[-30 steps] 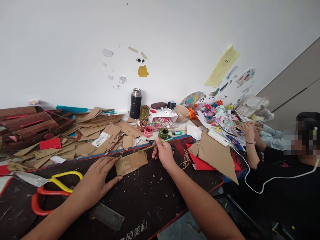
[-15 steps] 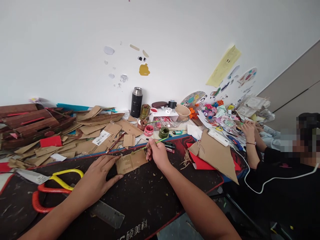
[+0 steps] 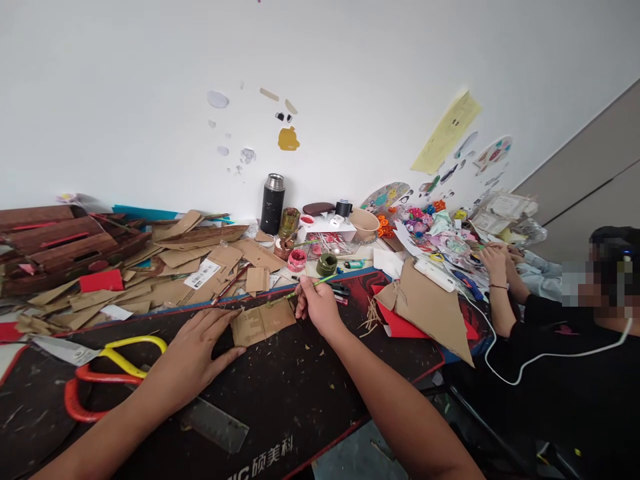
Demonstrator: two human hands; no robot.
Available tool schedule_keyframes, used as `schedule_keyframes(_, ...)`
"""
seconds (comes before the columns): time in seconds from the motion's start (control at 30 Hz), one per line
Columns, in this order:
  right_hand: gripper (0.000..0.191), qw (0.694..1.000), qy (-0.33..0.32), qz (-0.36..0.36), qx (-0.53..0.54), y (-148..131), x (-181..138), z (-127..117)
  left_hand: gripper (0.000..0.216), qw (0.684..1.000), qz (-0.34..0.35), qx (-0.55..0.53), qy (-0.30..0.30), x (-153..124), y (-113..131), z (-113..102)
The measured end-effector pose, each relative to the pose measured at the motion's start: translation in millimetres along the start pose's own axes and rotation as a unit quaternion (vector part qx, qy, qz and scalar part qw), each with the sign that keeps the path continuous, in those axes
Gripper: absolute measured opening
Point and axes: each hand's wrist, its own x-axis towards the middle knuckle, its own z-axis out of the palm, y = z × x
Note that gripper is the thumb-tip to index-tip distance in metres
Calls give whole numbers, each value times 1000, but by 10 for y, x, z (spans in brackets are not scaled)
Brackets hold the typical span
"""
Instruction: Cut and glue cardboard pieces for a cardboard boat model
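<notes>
Head view: the left hand (image 3: pixel 200 347) is lying spread, touching the left edge of a cardboard piece (image 3: pixel 264 325) that is resting on the dark surface (image 3: pixel 295 393). The right hand (image 3: pixel 320 305) is pinching a thin green stick (image 3: pixel 287 295) at its far edge. Scissors (image 3: pixel 106 353) and a ruler (image 3: pixel 215 425) are crowding the left arm (image 3: pixel 125 430); the surface is offering room nearer the body.

Bright green, that slim brush (image 3: pixel 289 295), and it's tan for the cardboard piece (image 3: pixel 264 325), with darker blotches across it. Olive green coats the paint jar (image 3: pixel 327 265), while the small tub (image 3: pixel 297 261) beside it shows vivid pink! The mat (image 3: pixel 300 393) is black, red-edged, white lettering. Scissors (image 3: pixel 107 355) now: one yellow handle, one orange-red, silver blades. Black on the flask (image 3: pixel 273 208), silver at its neck. Yellow sheet (image 3: pixel 444 135), white wall (image 3: pixel 375 67).
</notes>
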Motion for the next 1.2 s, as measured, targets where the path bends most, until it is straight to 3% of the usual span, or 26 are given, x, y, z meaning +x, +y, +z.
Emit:
schedule_keyframes(0.13,59,1000,28,-10,-4,-27,-9,-183,71,1000,4,5,2,5,3,1)
schedule_keyframes(0.27,58,999,49,-9,6,-9,-2,-219,70,1000,11,5,4,8,4,3)
schedule_keyframes(0.67,58,1000,-18,9,12,38,1,204,70,1000,14,11,2,-4,1,2)
schedule_keyframes(1.03,60,999,51,-12,11,39,12,-246,73,1000,10,16,-3,-9,-13,2)
schedule_keyframes(1.2,60,997,71,-11,34,69,8,-247,72,1000,20,24,-1,-8,-14,5)
